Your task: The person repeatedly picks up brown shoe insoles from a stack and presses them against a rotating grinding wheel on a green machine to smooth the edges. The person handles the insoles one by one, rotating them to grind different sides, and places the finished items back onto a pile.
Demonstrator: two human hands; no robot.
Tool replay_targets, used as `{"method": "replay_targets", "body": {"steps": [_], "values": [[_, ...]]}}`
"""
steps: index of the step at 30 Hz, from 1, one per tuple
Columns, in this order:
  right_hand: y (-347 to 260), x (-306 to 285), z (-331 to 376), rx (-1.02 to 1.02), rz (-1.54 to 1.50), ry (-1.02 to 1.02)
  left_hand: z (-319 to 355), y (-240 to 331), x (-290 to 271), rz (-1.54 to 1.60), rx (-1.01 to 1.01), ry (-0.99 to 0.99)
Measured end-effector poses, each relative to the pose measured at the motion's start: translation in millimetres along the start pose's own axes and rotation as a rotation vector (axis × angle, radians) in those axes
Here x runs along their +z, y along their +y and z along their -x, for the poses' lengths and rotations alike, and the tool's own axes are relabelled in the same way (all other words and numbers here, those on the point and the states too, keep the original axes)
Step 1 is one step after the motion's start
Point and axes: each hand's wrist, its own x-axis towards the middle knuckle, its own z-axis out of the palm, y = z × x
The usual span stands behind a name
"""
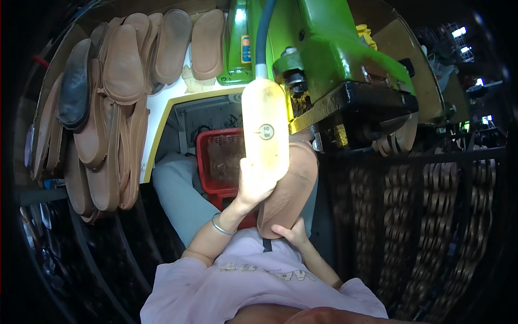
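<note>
A brown shoe sole (291,189) is held up under the head of a green machine (329,54), its upper end against the black machine part (367,102). My left hand (253,186) grips the sole's left side, partly washed out by a bright oblong lamp (264,129) on a blue-grey flexible arm. My right hand (291,233) supports the sole's lower end from beneath with its fingers curled on the edge. A metal bangle (221,225) sits on my left wrist.
Many brown soles (108,108) are stacked on the bench at left and back. A red plastic crate (218,162) sits below between my knees. Racks of stacked soles (431,216) fill the right side behind black bars.
</note>
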Motion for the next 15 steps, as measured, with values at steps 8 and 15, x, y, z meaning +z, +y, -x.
{"method": "replay_targets", "body": {"steps": [8,15], "values": [[-8.7,-55.5,28.2,-0.162,-0.258,0.482,11.1,0.8,-12.1,0.084,0.111,0.151],[-69.9,-99.5,-16.1,-0.35,-0.146,0.543,13.0,18.9,-31.4,0.041,0.105,0.158]]}}
